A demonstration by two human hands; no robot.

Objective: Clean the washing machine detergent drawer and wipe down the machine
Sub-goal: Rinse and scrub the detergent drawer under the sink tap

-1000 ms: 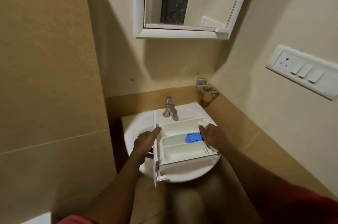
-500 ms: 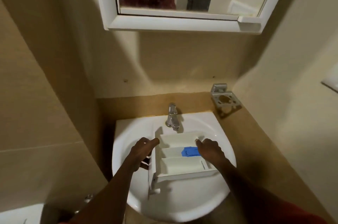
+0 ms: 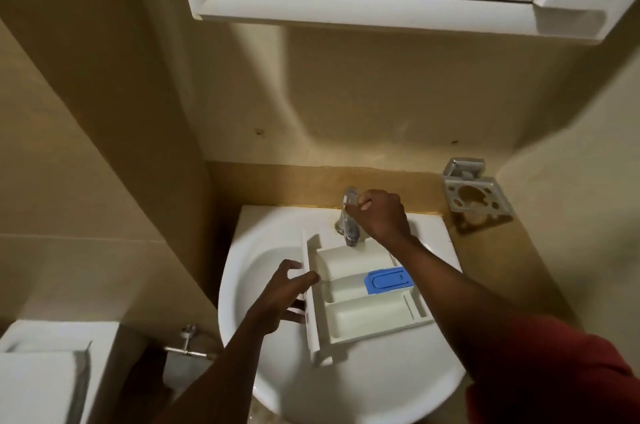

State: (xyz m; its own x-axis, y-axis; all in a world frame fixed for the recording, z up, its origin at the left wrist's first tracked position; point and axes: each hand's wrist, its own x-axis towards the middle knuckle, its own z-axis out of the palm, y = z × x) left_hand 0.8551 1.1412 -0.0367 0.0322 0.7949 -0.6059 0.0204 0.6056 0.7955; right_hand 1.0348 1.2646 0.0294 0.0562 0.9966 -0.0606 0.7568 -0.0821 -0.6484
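The white detergent drawer (image 3: 360, 316) lies in the white wash basin (image 3: 263, 261), its front panel to the left and a blue siphon cap (image 3: 388, 280) in its middle compartment. My left hand (image 3: 280, 295) holds the drawer's front panel, thumb on top and fingers behind it. My right hand (image 3: 379, 214) is up at the chrome tap (image 3: 349, 219), its fingers curled round the tap's handle. No water is visible from the spout.
A white mirror cabinet (image 3: 363, 8) hangs low above the basin. A metal holder (image 3: 476, 197) is fixed to the wall at the right. A white cistern (image 3: 38, 375) and a chrome valve (image 3: 187, 342) sit at the lower left. Tiled walls close in on both sides.
My right hand left the drawer's right edge and moved up to grip the tap handle. The drawer now rests lower in the basin, held only by my left hand. The camera tilted down and closer.
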